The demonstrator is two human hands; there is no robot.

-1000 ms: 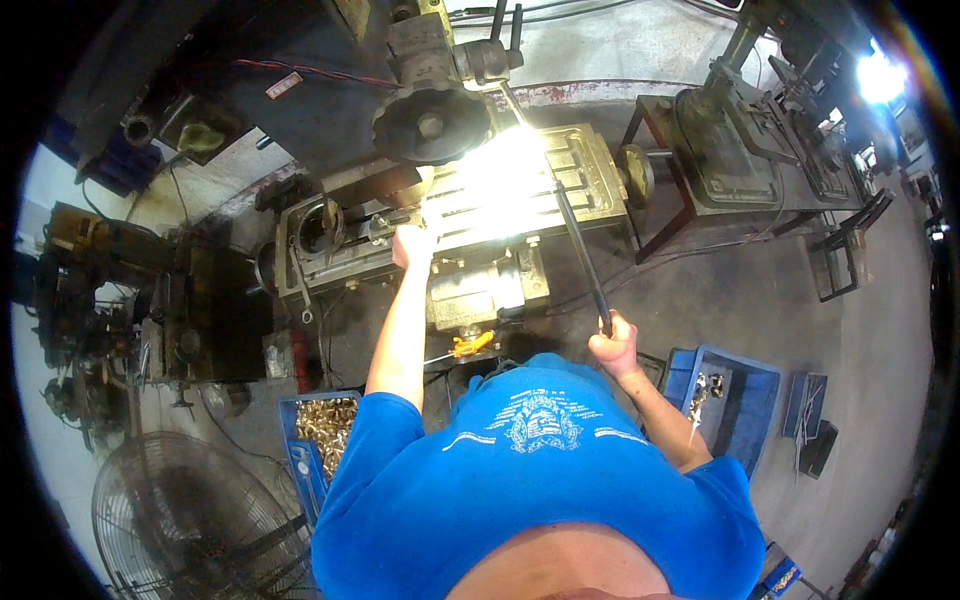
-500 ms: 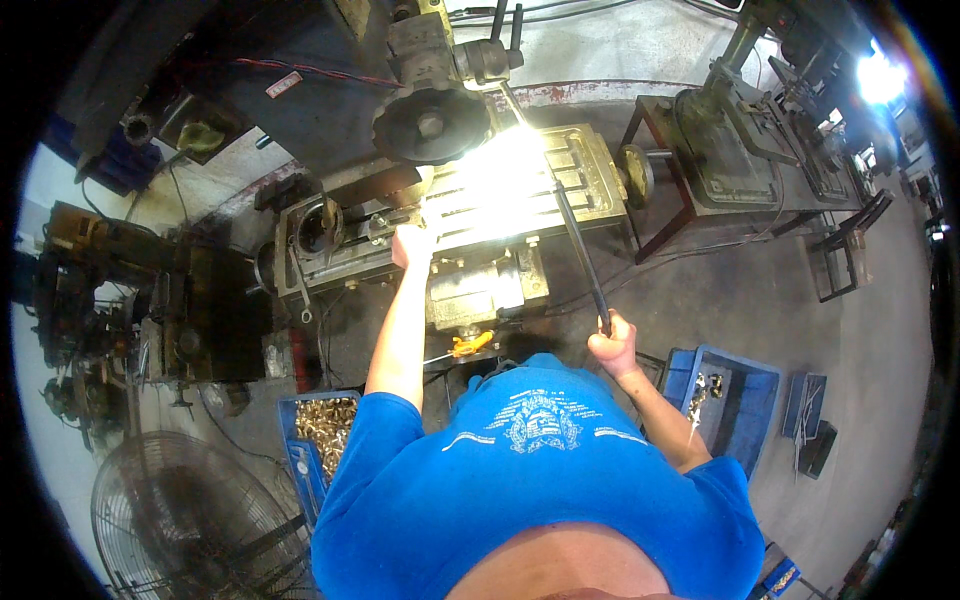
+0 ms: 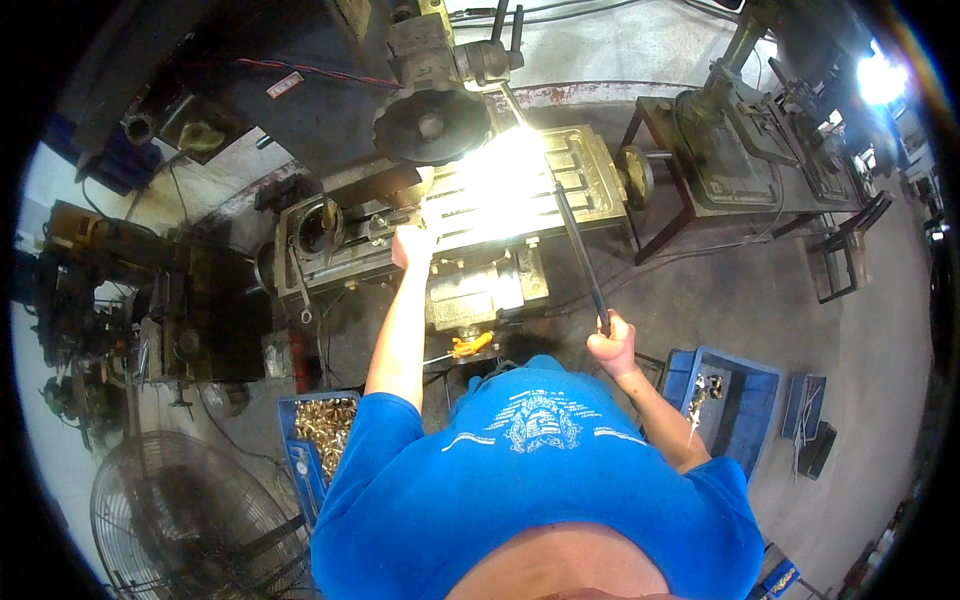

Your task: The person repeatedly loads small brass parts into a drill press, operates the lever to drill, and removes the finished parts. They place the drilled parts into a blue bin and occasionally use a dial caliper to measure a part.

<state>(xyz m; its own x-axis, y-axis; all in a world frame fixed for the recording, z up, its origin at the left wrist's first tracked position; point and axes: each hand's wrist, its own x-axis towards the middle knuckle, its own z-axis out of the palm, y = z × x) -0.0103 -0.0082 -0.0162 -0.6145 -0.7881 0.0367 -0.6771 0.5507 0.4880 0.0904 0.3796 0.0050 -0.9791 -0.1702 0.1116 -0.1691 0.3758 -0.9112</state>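
Head view: right hand [image 3: 612, 340] closed around the near end of a long dark lever [image 3: 580, 250], which slants up and away to the machine head [image 3: 440, 60], presumably gripped low for leverage. Left hand [image 3: 412, 243] reaching far, resting at the left edge of the slotted machine table [image 3: 590, 165]; fingers lost in glare, so spread or pinching impossible to tell. Blue bin of brass parts [image 3: 325, 432] near left on the floor, blue tray [image 3: 735, 395] near right, both within arm's reach. Workpiece under the spindle washed out by lamp glare. Fan [image 3: 190, 520] cut off at the lower left.
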